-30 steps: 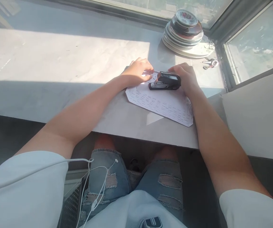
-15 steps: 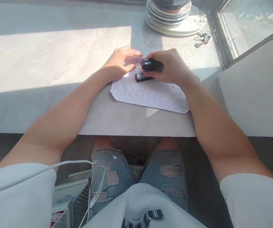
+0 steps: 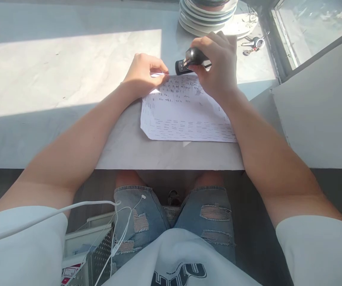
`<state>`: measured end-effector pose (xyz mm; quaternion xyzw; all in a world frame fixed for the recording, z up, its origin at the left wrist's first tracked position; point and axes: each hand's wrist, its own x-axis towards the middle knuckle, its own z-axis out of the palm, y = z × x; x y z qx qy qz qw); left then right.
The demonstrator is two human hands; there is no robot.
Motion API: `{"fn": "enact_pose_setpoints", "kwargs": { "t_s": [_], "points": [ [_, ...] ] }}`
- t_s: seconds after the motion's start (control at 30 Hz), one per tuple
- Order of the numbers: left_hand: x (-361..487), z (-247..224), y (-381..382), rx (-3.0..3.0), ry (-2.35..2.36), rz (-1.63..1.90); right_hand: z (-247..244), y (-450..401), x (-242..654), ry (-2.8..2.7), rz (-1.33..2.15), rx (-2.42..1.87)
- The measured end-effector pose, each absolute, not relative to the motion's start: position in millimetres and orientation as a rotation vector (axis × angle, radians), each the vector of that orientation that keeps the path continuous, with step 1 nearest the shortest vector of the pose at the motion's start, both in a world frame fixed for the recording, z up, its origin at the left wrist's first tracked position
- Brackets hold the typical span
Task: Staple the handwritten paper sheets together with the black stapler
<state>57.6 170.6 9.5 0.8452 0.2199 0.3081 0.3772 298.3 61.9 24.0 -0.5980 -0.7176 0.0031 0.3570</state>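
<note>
A white sheet of paper, covered in rows of short dark staple-like marks and with cut corners, lies on the tabletop in front of me. My left hand pinches its far left edge between thumb and fingers. In my right hand is a black stapler, gripped between thumb and fingers at the paper's far edge. The stapler's front end points left, toward my left fingertips, with a small space between. Whether its jaws touch the paper I cannot tell.
A stack of plates stands at the back, beside the window frame. Keys lie to its right. A white cable crosses above my lap. Below the table, at the left, is a basket.
My right hand has lifted the stapler off the middle of the paper and moved it away from me to the far edge. My left fingers have closed on the paper's edge, and the sheet has turned slightly.
</note>
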Motion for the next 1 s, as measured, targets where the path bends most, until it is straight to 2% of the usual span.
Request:
{"fn": "enact_pose_setpoints", "kwargs": {
  "t_s": [0.17,0.37,1.0],
  "points": [
    [57,13,168,2.186,0.517,0.765,27,62,300,-1.788,0.000,-1.622],
    [57,11,169,2.200,0.526,0.779,21,63,302,-1.902,0.129,-1.550],
    [59,9,173,2.223,0.575,0.812,16,61,306,-2.009,0.201,-1.401]
  ]
}}
